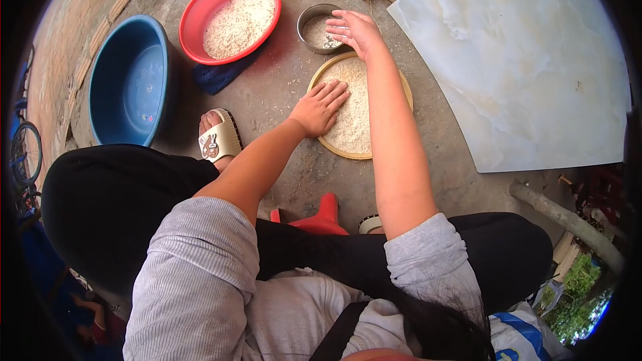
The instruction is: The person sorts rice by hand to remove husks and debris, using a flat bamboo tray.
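My left hand (322, 108) lies flat, fingers spread, on pale rice grains (351, 124) at the left side of a round tray with a yellow rim (358, 156). My right hand (358, 32) is over the right edge of a small round metal container (319, 9), its fingers stretched out and holding nothing. Inside the container are some pale grains and a few dark bits, partly covered by that hand. My right forearm hides part of the tray's right side.
A red basin (192, 27) holding more pale grains stands at upper left. Beside it are a deep blue tub (130, 87) and a dark blue cloth (221, 78). A large marbled sheet (515, 60) covers the right. A red stool (324, 217) shows beneath me; a wooden pole (568, 220) lies at right.
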{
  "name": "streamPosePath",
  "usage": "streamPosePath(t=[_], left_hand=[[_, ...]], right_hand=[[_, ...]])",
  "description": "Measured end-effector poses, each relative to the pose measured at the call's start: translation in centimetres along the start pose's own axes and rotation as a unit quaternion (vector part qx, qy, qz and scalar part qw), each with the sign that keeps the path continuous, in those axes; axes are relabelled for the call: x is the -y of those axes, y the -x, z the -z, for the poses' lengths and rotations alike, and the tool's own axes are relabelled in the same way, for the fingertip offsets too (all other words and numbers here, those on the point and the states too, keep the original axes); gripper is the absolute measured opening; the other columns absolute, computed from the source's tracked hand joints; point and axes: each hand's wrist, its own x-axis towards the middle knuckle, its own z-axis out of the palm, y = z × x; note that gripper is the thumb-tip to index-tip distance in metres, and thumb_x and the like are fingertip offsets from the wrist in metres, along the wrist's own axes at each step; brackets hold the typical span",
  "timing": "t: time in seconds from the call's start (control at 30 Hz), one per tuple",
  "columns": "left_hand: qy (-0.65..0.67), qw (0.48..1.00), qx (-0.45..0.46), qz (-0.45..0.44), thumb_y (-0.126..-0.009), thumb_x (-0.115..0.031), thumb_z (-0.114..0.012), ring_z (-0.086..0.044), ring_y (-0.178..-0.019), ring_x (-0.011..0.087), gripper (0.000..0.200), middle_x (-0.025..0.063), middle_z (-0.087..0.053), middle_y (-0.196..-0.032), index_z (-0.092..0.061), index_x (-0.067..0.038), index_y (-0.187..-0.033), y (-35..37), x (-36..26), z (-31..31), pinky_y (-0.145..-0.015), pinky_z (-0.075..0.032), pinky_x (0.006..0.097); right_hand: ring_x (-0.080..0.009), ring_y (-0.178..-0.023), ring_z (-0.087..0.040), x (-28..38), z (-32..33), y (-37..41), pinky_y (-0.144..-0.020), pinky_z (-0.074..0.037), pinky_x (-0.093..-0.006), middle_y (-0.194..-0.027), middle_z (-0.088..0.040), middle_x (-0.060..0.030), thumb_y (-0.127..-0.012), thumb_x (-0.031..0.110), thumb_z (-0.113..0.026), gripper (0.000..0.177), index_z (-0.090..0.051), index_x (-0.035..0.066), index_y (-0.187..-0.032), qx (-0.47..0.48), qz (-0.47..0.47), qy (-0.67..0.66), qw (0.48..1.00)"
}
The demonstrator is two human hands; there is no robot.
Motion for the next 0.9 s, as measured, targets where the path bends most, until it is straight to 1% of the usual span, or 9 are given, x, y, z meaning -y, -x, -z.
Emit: streamPosePath(t=[0.1, 0.17, 0.2, 0.27, 0.4, 0.43, 0.6, 0.8, 0.9], left_hand=[[-0.001, 1.000, -0.004, -0.004, -0.087, -0.022, -0.047, -0.022, -0.140, 0.0247, 0.060, 0.0086, -0.028, -0.150, -0.030, -0.009, -0.142, -0.1, -0.1, 0.0, -0.115, -0.017, 0.0403], [-0.005, 1.000, -0.012, -0.006, -0.087, -0.021, -0.046, -0.023, -0.140, 0.0253, 0.059, 0.0080, -0.030, -0.149, -0.031, -0.009, -0.142, 0.0, -0.1, -0.1, -0.115, -0.018, 0.0401], [-0.004, 1.000, -0.012, -0.012, -0.087, -0.021, -0.046, -0.023, -0.140, 0.0253, 0.059, 0.0080, -0.030, -0.149, -0.031, -0.009, -0.142, 0.0, -0.1, -0.2, -0.115, -0.018, 0.0401], [-0.007, 1.000, -0.009, -0.009, -0.086, -0.021, -0.050, -0.025, -0.139, 0.0256, 0.059, 0.0078, -0.032, -0.148, -0.033, -0.010, -0.141, -0.2, -0.1, -0.3, -0.114, -0.020, 0.0399], [0.004, 0.999, 0.006, 0.039, -0.078, -0.010, -0.057, -0.041, -0.127, 0.0273, 0.048, 0.0056, -0.043, -0.139, -0.052, -0.012, -0.126, -3.6, 0.0, 0.6, -0.107, -0.033, 0.0397], [0.035, 0.996, -0.055, 0.063, -0.075, -0.005, -0.057, -0.046, -0.120, 0.0276, 0.045, 0.0048, -0.048, -0.134, -0.056, -0.012, -0.120, -4.5, -0.3, 0.6, -0.103, -0.036, 0.0392], [0.044, 0.990, -0.121, 0.053, -0.074, -0.001, -0.058, -0.049, -0.115, 0.0270, 0.047, 0.0049, -0.055, -0.125, -0.057, -0.012, -0.119, -7.0, 0.9, -1.2, -0.100, -0.040, 0.0368], [0.059, 0.996, 0.021, 0.059, -0.076, -0.005, -0.059, -0.059, -0.097, 0.0277, 0.021, 0.0085, -0.063, -0.107, -0.066, -0.008, -0.095, -7.2, -0.6, -1.6, -0.083, -0.049, 0.0354], [0.187, 0.972, -0.090, 0.112, -0.076, -0.007, -0.060, -0.064, -0.079, 0.0280, 0.012, 0.0123, -0.066, -0.085, -0.065, -0.004, -0.086, -6.7, -1.6, -1.7, -0.073, -0.050, 0.0358]], right_hand=[[-0.0237, -0.085, -0.066, -2.4, 2.8, 0.4, -0.073, -0.053, -0.0339, -0.100, -0.066, -0.0150, -0.093, 0.020, -0.046, 0.029, -0.059, 0.001, -0.111, -0.162, 0.120, -0.006, 0.980], [-0.0270, -0.081, -0.065, -5.0, 4.6, 1.9, -0.070, -0.050, -0.0372, -0.088, -0.068, -0.0116, -0.085, 0.011, -0.048, 0.020, -0.063, 0.003, -0.094, -0.380, 0.270, 0.140, 0.873], [-0.0270, -0.081, -0.065, -6.3, 5.4, 3.2, -0.070, -0.050, -0.0372, -0.088, -0.068, -0.0116, -0.085, 0.011, -0.048, 0.020, -0.063, 0.003, -0.094, -0.386, 0.270, 0.139, 0.871], [-0.0290, -0.081, -0.062, -9.1, 6.7, 6.1, -0.073, -0.049, -0.0387, -0.088, -0.066, -0.0105, -0.081, 0.007, -0.050, 0.017, -0.064, 0.006, -0.091, -0.419, 0.239, 0.358, 0.799], [-0.0310, -0.088, -0.058, -12.9, 7.4, 8.6, -0.080, -0.047, -0.0404, -0.092, -0.063, -0.0086, -0.079, 0.006, -0.053, 0.016, -0.066, 0.009, -0.089, -0.429, 0.233, 0.454, 0.746], [-0.0300, -0.093, -0.056, -13.1, 7.1, 9.1, -0.083, -0.046, -0.0400, -0.094, -0.061, -0.0082, -0.079, 0.006, -0.055, 0.016, -0.066, 0.009, -0.090, -0.405, 0.231, 0.484, 0.740], [-0.0295, -0.101, -0.053, -13.4, 7.1, 10.8, -0.087, -0.045, -0.0396, -0.099, -0.060, -0.0094, -0.078, 0.004, -0.055, 0.020, -0.066, 0.009, -0.095, -0.359, 0.212, 0.524, 0.742], [-0.0265, -0.105, -0.052, -13.5, 6.9, 11.8, -0.089, -0.045, -0.0376, -0.103, -0.059, -0.0066, -0.081, 0.006, -0.057, 0.023, -0.064, 0.009, -0.103, -0.282, 0.265, 0.549, 0.741], [-0.0290, -0.102, -0.053, -14.6, 6.2, 12.4, -0.087, -0.046, -0.0375, -0.106, -0.058, -0.0093, -0.081, 0.005, -0.059, 0.021, -0.063, 0.007, -0.101, -0.247, 0.274, 0.568, 0.736]])
